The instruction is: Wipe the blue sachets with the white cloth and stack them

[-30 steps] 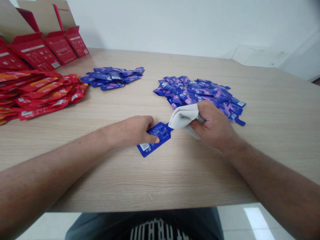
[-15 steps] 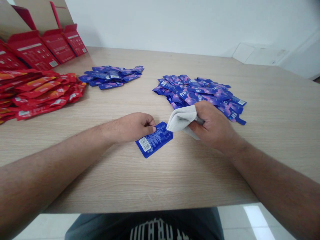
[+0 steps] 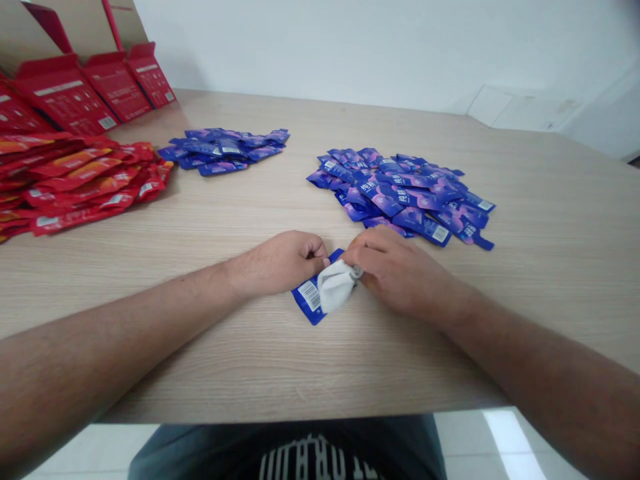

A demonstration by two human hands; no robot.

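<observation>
A blue sachet (image 3: 309, 296) with a white barcode lies on the wooden table, partly covered. My left hand (image 3: 295, 262) pinches its upper left edge between thumb and curled fingers. From the other side, my right hand (image 3: 397, 270) is closed on a pale grey-white cloth (image 3: 337, 287), which rests over the right part of the sachet. Behind my right hand is a spread-out pile of blue and purple sachets (image 3: 400, 190). A smaller pile of the same sachets (image 3: 225, 152) lies farther back to the left.
Stacked red and orange packets (image 3: 85, 180) cover the table's left side. Red cardboard boxes (image 3: 70, 97) with raised flaps stand behind them. A white wall (image 3: 340, 53) runs along the table's back edge. The front edge is close to my lap.
My right hand has moved left and down, bringing the cloth onto the sachet. The sachet and my left hand have shifted slightly to the right.
</observation>
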